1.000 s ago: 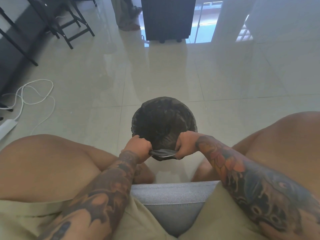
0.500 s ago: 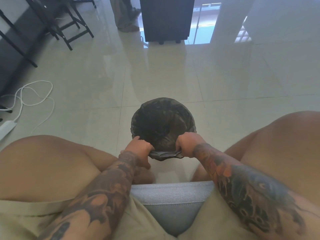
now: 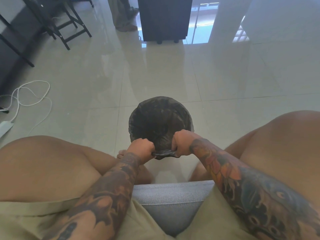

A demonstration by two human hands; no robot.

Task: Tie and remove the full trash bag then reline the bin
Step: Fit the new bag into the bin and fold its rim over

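Note:
A small round bin lined with a black trash bag (image 3: 160, 118) stands on the tiled floor between my knees. The bag's film covers the rim, and its inside is dark. At the near rim my left hand (image 3: 141, 148) and my right hand (image 3: 181, 143) each grip the bag's edge with curled fingers. A stretched strip of black film (image 3: 164, 153) runs between the two fists, just below the rim. The bin's own wall is hidden under the bag.
I sit on a grey cushion (image 3: 171, 201). Black chair legs (image 3: 69, 30) and a white cable (image 3: 32, 96) with a power strip (image 3: 5, 127) lie at the left. A dark cabinet (image 3: 164, 18) stands at the back, with another person's feet (image 3: 124, 23) beside it.
Both hands have stayed on the bag's near edge. The strip of film between them has been pulled a little tighter and lower over the rim.

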